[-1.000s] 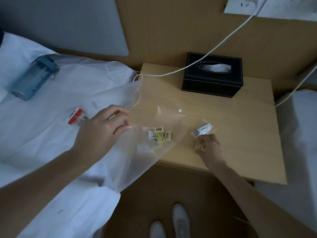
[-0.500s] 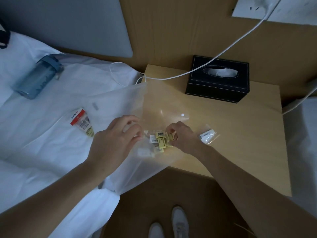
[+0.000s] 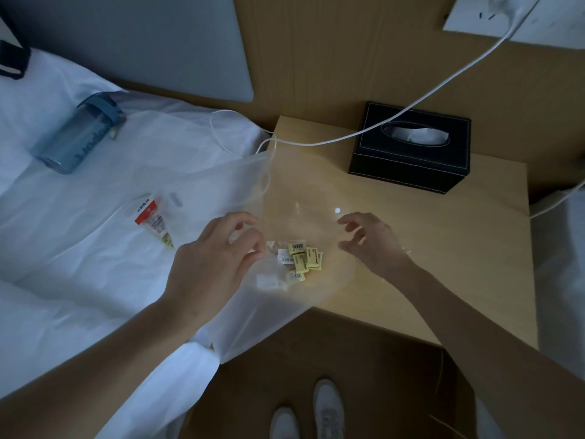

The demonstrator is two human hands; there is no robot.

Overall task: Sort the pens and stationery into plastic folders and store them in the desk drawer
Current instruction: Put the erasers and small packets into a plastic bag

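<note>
A clear plastic folder (image 3: 285,191) with a white snap button lies half on the wooden bedside table (image 3: 459,248) and half on the bed. Several small yellow erasers (image 3: 302,259) with barcode labels sit in a heap inside it. My left hand (image 3: 215,261) pinches the folder's flap just left of the heap. To the right of the heap my right hand (image 3: 370,239) hovers with its fingers spread and nothing in it. It covers the spot where a small clear bag lay; only glints of plastic show beside the wrist.
A black tissue box (image 3: 411,153) stands at the table's back, with a white cable (image 3: 348,139) running across it to the bed. On the white sheet lie a blue water bottle (image 3: 76,134) and a red-topped packet (image 3: 153,221). My shoes (image 3: 327,407) are below the table's front edge.
My right hand carried yellow erasers from the table's right into the folder, let them go and drew back to the right, empty. My left hand stayed on the flap.
</note>
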